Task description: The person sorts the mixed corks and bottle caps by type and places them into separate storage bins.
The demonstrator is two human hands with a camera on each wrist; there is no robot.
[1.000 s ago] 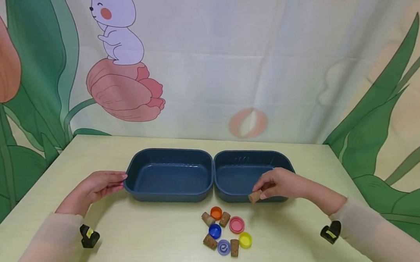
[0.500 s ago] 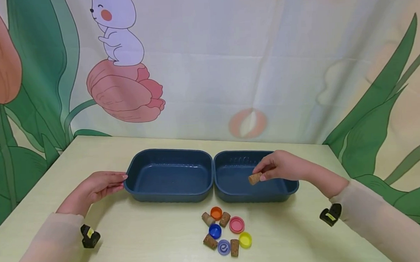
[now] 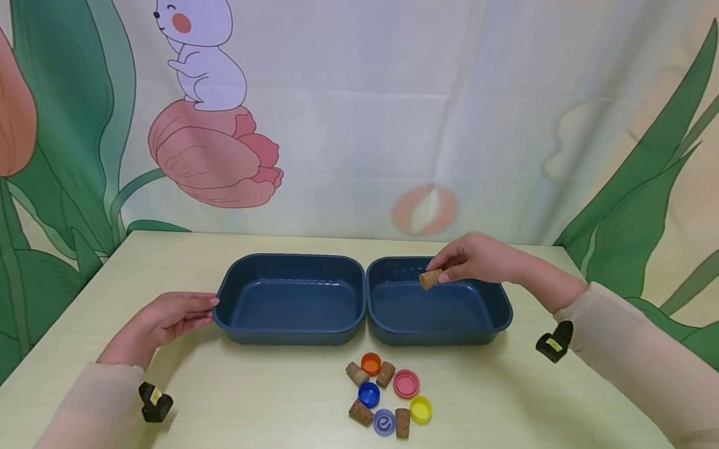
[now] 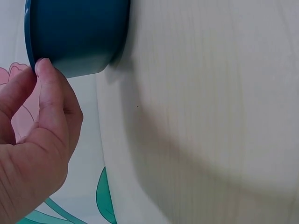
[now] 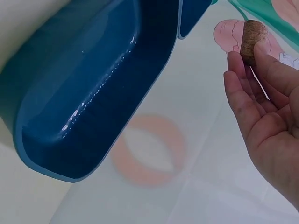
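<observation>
1. Right hand [image 3: 478,258]: grasping, thumb and fingertips pinched on a held cork [image 3: 430,279]. We put that cork in the air over the right tray [image 3: 423,309], toward its far side; the right wrist view shows it off any surface, not yet let go. Exact height: can't tell.
2. Left hand [image 3: 173,318]: thumb and fingers pinch the outer rim of the left tray [image 3: 297,307], per the left wrist view. The two trays sit side by side on the table [image 3: 253,403].
3. Done so far: we see no cork or cap lying in either tray, though the right hand hides part of the right one. One cork picked up, that's it.
4. Left over, in a loose cluster in front of the trays: four corks (upper-left cork [image 3: 356,373], upper-right cork [image 3: 386,375], lower-left cork [image 3: 361,412], lower-right cork [image 3: 403,423]) and five caps (orange cap [image 3: 371,364], pink cap [image 3: 406,384], blue cap [image 3: 369,395], purple cap [image 3: 384,422], yellow cap [image 3: 421,410]).
5. Our call: early stage, first cork in hand, all nine cluster pieces outside the trays.
</observation>
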